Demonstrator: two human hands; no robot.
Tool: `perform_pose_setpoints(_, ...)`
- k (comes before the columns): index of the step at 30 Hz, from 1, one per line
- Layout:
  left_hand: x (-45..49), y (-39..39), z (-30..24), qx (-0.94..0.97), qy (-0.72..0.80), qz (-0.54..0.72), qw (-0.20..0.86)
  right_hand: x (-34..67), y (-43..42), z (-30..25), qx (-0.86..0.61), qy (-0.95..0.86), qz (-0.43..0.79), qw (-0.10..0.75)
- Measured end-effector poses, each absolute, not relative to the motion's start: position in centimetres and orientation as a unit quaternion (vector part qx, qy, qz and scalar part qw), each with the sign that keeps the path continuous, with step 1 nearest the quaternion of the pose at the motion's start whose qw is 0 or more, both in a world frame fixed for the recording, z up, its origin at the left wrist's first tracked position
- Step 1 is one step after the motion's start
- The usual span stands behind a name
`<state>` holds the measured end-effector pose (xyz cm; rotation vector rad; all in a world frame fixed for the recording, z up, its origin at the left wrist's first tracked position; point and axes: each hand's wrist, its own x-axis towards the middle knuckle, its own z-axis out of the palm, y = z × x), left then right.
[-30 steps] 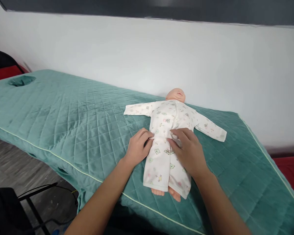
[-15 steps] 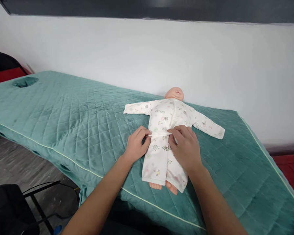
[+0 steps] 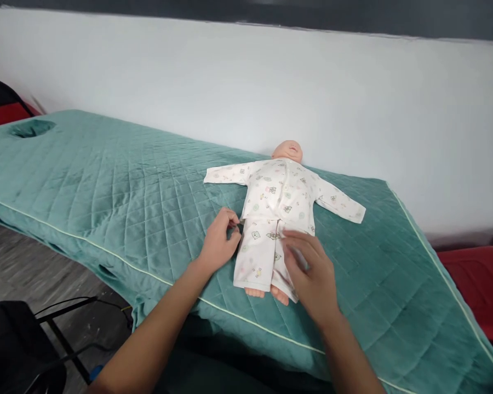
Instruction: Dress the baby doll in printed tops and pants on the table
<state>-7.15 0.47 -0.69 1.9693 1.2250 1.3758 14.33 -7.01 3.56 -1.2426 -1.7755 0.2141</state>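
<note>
A baby doll point(image 3: 288, 150) lies on its back with its arms spread, dressed in a white printed long-sleeved top point(image 3: 277, 189) and matching trousers point(image 3: 254, 257). Its bare feet point(image 3: 280, 295) stick out below the cuffs. At the left end of the top's hem is my left hand point(image 3: 221, 238), its fingers bent and thumb apart, holding nothing that I can see. Over the doll's right-hand trouser leg in view hovers my right hand point(image 3: 310, 268), fingers loosely curved and parted from the thumb. The hem lies flat over the waist of the trousers.
A green quilted cover point(image 3: 148, 186) with pale piping spreads over the long bed, which has a face hole point(image 3: 32, 128) at the far left. Behind it stands a white wall point(image 3: 168, 82). Red chairs point(image 3: 472, 284) flank it, and a black chair point(image 3: 16, 350) is at lower left.
My right hand has let go of the top's hem and drawn back toward me. My left hand has come off the hem slightly to the left. The view has shifted a little.
</note>
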Motion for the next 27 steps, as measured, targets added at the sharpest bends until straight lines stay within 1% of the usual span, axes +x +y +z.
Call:
perform_pose_setpoints(3, -8.4, -3.1, -1.0, 0.735, 0.424, 0.455, 0.27, 13.7, -10.4, 3.4, -0.501, -0.727, 0.151, 0.445)
perform_pose_setpoints(6, -9.5, -6.6, -1.2, 0.757, 0.404, 0.41, 0.31, 12.8, -12.5, 3.1, -0.5, -0.761, 0.148, 0.385)
perform_pose_setpoints(8, -9.8, -8.3, -1.1, 0.775, 0.407, 0.373, 0.308, 12.1, -13.0, 3.0, -0.517, -0.771, 0.118, 0.352)
perform_pose_setpoints(12, -9.4, -9.5, -1.2, 0.81, 0.416, 0.32, 0.26, 10.7, -13.1, 2.7, -0.554, -0.765, 0.073, 0.32)
perform_pose_setpoints(15, -9.0, -9.5, -1.3, 0.808, 0.418, 0.336, 0.243, 10.2, -13.0, 2.7, -0.556, -0.762, 0.064, 0.326)
perform_pose_setpoints(20, -8.9, -10.4, -1.2, 0.78, 0.392, 0.415, 0.256, 10.3, -13.7, 2.9, -0.542, -0.752, 0.049, 0.372)
perform_pose_setpoints(23, -9.0, -11.2, -1.3, 0.771, 0.397, 0.426, 0.257, 10.5, -14.5, 3.1, -0.532, -0.757, 0.033, 0.378)
perform_pose_setpoints(27, -8.7, -11.7, -1.4, 0.767, 0.42, 0.439, 0.208, 11.4, -15.7, 3.4, -0.51, -0.762, 0.05, 0.395)
